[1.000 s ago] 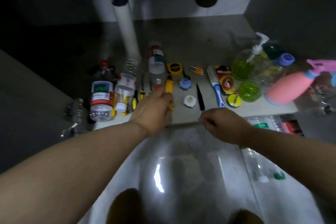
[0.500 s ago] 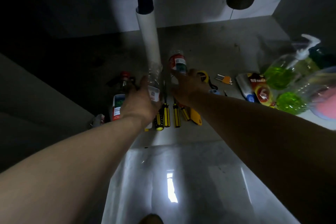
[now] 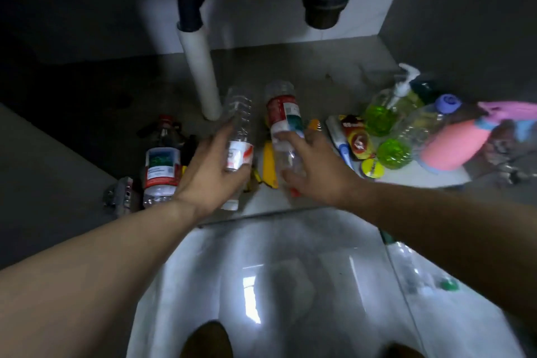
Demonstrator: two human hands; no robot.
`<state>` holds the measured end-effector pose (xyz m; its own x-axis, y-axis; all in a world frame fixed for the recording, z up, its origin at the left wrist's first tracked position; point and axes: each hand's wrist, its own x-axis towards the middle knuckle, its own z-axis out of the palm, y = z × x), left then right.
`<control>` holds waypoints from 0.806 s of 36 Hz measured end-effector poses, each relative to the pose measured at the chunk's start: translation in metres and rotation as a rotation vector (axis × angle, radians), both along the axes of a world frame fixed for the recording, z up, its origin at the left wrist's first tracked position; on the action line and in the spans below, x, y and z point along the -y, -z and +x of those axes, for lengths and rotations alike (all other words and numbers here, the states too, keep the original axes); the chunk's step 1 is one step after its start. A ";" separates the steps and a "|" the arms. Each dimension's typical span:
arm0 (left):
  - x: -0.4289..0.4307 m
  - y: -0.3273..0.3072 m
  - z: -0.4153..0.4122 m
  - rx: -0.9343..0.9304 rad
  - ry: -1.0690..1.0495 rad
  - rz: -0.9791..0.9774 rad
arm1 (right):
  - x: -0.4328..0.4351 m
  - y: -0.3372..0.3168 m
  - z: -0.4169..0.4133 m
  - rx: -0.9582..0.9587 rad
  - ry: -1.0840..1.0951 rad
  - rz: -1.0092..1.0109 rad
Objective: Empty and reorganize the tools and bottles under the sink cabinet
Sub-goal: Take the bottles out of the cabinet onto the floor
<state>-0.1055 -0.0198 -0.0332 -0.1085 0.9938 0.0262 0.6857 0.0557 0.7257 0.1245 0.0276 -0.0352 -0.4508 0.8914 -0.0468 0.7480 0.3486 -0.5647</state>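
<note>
Two hands at the cabinet's front edge: left hand (image 3: 212, 171) wrapped round a clear ribbed bottle (image 3: 239, 125), right hand (image 3: 316, 171) clamped on a red-label bottle (image 3: 283, 116), both tilted w/ bases pointing back. Yellow tool (image 3: 269, 167) lies btwn them. Behind, white pipe (image 3: 200, 73) stands upright; green soap dispenser (image 3: 388, 109) far right.

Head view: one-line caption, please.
Left hand and right hand each grip a clear plastic bottle under the sink.

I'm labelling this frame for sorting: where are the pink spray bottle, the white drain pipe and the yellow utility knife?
pink spray bottle (image 3: 453, 145), head view, on its pink body.
white drain pipe (image 3: 200, 73), head view, mid-length of the upright section.
yellow utility knife (image 3: 268, 166), head view, on its yellow handle.
</note>
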 end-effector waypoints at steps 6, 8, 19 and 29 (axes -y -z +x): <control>0.020 -0.015 0.059 -0.095 0.380 -0.078 | 0.103 0.013 0.118 0.076 -0.004 -0.068; 0.028 -0.012 0.077 -0.132 0.521 -0.127 | 0.134 0.024 0.151 0.142 -0.004 -0.146; 0.059 0.039 0.128 -0.183 0.854 -0.306 | 0.147 0.083 0.189 0.425 -0.014 -0.349; 0.067 0.072 0.124 -0.306 0.881 -0.429 | 0.133 0.111 0.165 0.567 0.108 -0.368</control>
<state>0.0184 -0.0869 -0.1052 0.6160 0.6492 -0.4462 0.7608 -0.3433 0.5507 0.2899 -0.1056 -0.1457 -0.1770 0.8109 -0.5578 0.9829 0.1160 -0.1433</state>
